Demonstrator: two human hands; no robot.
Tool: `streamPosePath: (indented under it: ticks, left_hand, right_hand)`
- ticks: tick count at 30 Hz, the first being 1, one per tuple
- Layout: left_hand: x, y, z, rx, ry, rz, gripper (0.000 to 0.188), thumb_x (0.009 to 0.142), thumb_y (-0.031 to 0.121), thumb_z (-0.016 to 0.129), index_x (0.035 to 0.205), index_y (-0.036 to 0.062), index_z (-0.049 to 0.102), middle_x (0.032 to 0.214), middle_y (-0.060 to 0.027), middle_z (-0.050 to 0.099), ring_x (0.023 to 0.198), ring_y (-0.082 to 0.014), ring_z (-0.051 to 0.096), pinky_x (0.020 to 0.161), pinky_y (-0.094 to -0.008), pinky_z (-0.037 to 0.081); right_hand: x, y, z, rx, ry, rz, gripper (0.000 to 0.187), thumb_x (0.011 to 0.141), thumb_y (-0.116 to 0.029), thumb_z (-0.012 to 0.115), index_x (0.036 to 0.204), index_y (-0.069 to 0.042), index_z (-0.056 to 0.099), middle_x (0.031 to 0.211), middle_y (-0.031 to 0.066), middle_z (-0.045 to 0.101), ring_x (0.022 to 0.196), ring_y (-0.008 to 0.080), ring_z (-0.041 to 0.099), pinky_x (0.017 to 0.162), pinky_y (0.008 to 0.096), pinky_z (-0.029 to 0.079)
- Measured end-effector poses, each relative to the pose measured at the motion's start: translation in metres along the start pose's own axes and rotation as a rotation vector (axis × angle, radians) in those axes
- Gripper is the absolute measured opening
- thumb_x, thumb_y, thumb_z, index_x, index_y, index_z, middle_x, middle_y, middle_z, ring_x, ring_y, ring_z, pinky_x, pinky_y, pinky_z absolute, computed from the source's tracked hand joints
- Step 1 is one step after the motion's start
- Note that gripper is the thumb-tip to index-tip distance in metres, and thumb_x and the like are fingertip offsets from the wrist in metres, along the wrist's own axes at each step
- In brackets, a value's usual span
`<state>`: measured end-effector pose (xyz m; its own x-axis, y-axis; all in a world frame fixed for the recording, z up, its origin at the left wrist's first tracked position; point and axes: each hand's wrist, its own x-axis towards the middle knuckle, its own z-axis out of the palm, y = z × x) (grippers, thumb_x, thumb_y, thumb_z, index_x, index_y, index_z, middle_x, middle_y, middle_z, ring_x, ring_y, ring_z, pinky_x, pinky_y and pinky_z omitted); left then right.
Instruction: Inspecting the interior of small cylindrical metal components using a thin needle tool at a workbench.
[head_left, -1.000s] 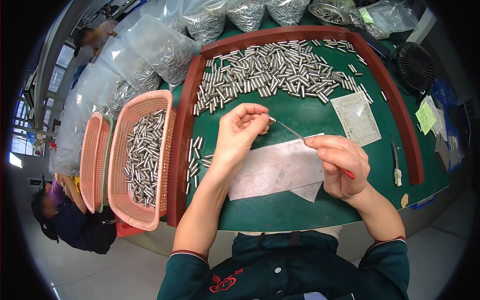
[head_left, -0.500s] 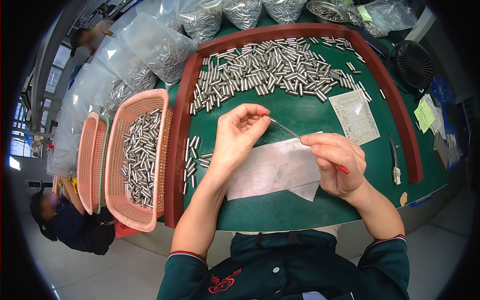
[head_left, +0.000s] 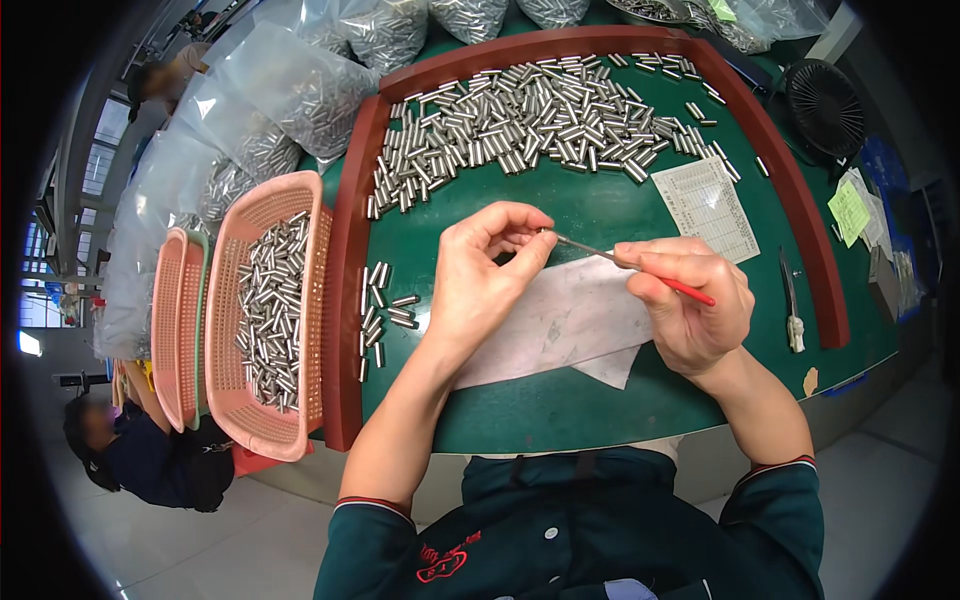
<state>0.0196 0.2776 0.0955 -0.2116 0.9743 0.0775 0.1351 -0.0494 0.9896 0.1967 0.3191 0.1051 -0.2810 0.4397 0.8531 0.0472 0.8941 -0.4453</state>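
My right hand (head_left: 705, 300) grips a slim tool with a red handle (head_left: 690, 292) and a thin metal shaft (head_left: 595, 250); it looks like a needle file. Its tip meets the fingertips of my left hand (head_left: 485, 262), where thumb and forefinger are pinched together. A small metal piece shows there, mostly hidden by the fingers, probably one of the short steel pins. Beneath both hands lies a stained whitish cloth (head_left: 545, 325) on the green tabletop (head_left: 500, 430). Many short steel pins (head_left: 530, 120) are heaped beyond my hands, and a few loose pins (head_left: 375, 320) lie left.
A dark red rail (head_left: 345, 300) borders the work area. Left stand a pink basket of pins (head_left: 222, 330) and another pink basket (head_left: 170, 330). Bags of pins (head_left: 325, 100) line the back. At right are a printed sheet (head_left: 705, 210), tweezers (head_left: 790, 300) and a black fan (head_left: 825, 108).
My right hand has moved slightly up and right, and the tool lies at a flatter angle with more of its red handle showing. My left hand keeps its pinch. The whole view has shifted a little.
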Motion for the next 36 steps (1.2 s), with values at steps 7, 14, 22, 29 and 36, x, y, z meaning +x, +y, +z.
streamPosePath:
  ticks: [7, 14, 22, 29, 36]
  left_hand:
    - [0.0019, -0.0048, -0.008, 0.137, -0.01, -0.057, 0.009, 0.075, -0.001, 0.063, 0.083, -0.002, 0.059, 0.075, -0.0024, 0.06, 0.067, -0.0058, 0.055, 0.064, -0.0182, 0.045]
    - [0.0031, -0.0035, -0.009, -0.092, -0.026, -0.19, 0.009, 0.076, -0.002, 0.062, 0.084, -0.0018, 0.058, 0.075, -0.0041, 0.06, 0.067, -0.0076, 0.057, 0.064, -0.0195, 0.047]
    - [0.0039, -0.0049, -0.0098, -0.072, -0.04, -0.188, 0.008, 0.076, -0.002, 0.062, 0.083, -0.0017, 0.058, 0.075, -0.0044, 0.06, 0.067, -0.008, 0.057, 0.064, -0.0199, 0.047]
    - [0.0029, -0.0027, -0.0084, -0.039, -0.021, -0.175, 0.007, 0.076, -0.002, 0.062, 0.081, -0.0016, 0.058, 0.075, -0.004, 0.06, 0.066, -0.0075, 0.057, 0.064, -0.0195, 0.047]
    - [0.0022, 0.0002, -0.0037, -0.09, 0.031, -0.15, 0.004, 0.074, 0.0, 0.063, 0.078, -0.0007, 0.061, 0.07, 0.0006, 0.059, 0.062, -0.0019, 0.051, 0.057, -0.0151, 0.042]
  right_hand:
    - [0.0016, -0.0004, -0.0024, 0.024, 0.064, -0.061, 0.02, 0.076, -0.01, 0.067, 0.085, 0.001, 0.052, 0.07, 0.012, 0.063, 0.061, 0.0218, 0.064, 0.049, 0.0267, 0.05]
    - [0.0008, 0.0035, -0.0007, 0.013, -0.01, -0.097, 0.016, 0.08, -0.009, 0.062, 0.087, 0.001, 0.051, 0.07, 0.0124, 0.062, 0.06, 0.0234, 0.063, 0.049, 0.0273, 0.05]
    - [0.0005, 0.0036, 0.0023, 0.032, -0.013, -0.106, 0.017, 0.079, -0.007, 0.063, 0.087, 0.002, 0.051, 0.068, 0.0122, 0.061, 0.06, 0.0239, 0.063, 0.049, 0.0277, 0.051]
    - [0.001, 0.0034, 0.0032, 0.028, -0.024, -0.109, 0.018, 0.078, -0.007, 0.063, 0.087, 0.001, 0.05, 0.069, 0.0117, 0.06, 0.06, 0.0237, 0.063, 0.05, 0.0274, 0.051]
    - [0.0012, 0.0041, 0.0009, 0.047, -0.015, -0.122, 0.017, 0.079, -0.009, 0.063, 0.087, 0.001, 0.051, 0.07, 0.0118, 0.061, 0.061, 0.0234, 0.062, 0.049, 0.0273, 0.05]
